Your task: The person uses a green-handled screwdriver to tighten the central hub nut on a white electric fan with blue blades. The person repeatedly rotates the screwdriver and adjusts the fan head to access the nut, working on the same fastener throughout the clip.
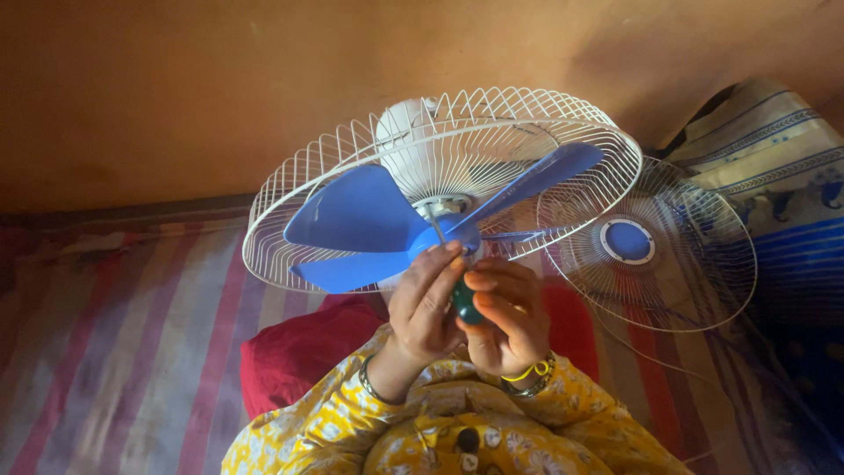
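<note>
Right at the middle of the view, a table fan (440, 189) with its front guard off tilts back over a striped bed cover (123, 334). Its 3 blue blades (360, 220) spread from a blue hub inside a white wire rear cage (290, 189), and the white motor housing (404, 123) shows behind the wires. A screwdriver (463, 299) with a dark green handle and a thin metal shaft points up and left toward the hub.

Both hands rise from yellow floral sleeves (457, 431), wrists bent upward, with bangles on each wrist. The left hand (422, 308) has its fingers curled together, the fingertips (453, 251) touching the shaft just below the hub. The right hand (505, 321) is wrapped around the green handle, its fingers closed on it, thumb pressed near the top.

So the screwdriver sits between the 2 hands, its handle mostly hidden in the right palm. The detached front guard (659, 246), white wire with a blue round centre, lies toward the right edge of the bed cover, beside a blue patterned cushion (782, 202). A red cloth (308, 352) lies under the forearms.
</note>
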